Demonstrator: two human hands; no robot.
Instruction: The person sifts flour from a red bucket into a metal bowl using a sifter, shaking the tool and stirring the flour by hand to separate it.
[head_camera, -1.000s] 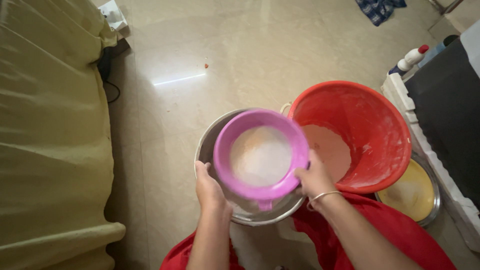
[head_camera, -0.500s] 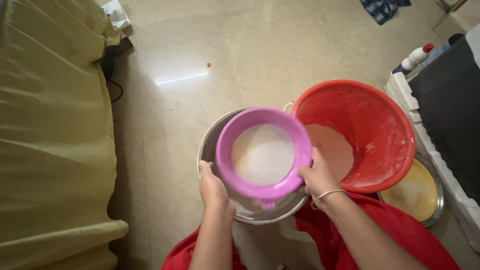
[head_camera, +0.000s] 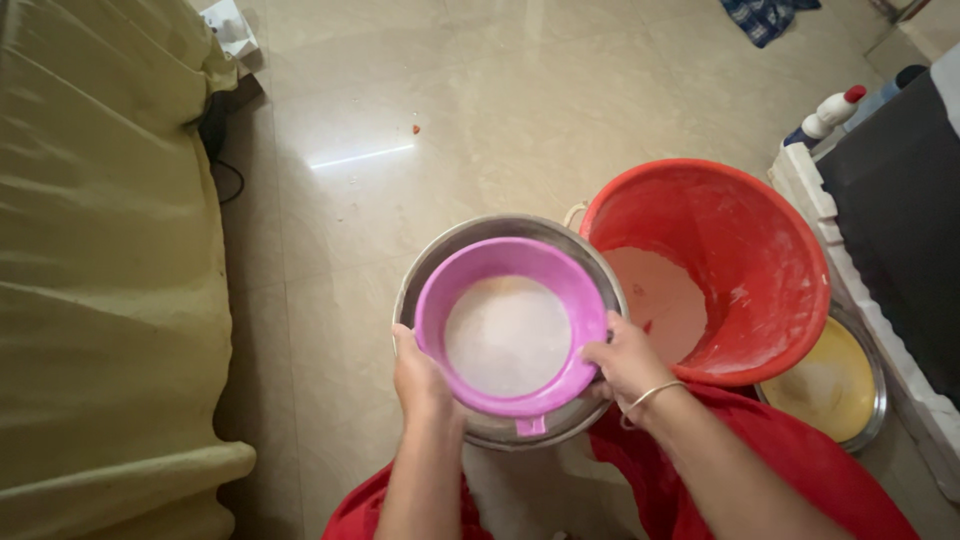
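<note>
A round purple sieve (head_camera: 505, 262) holding white flour is held over a steel bowl (head_camera: 480, 236) on the floor. My left hand (head_camera: 420, 375) grips the sieve's left rim, and my right hand (head_camera: 625, 362), with a thin bangle at the wrist, grips its right rim. A small tab on the sieve points toward me. Most of the bowl's inside is hidden under the sieve.
A red bucket (head_camera: 770, 250) with flour in its bottom stands right of the bowl. A steel plate with a yellow inside (head_camera: 835, 385) lies behind it. A bed with a yellow-green cover (head_camera: 100, 270) fills the left. A white bottle with a red cap (head_camera: 828, 112) stands at right.
The sieve and both hands have shifted slightly toward me and to the right over the bowl; the grip is unchanged.
</note>
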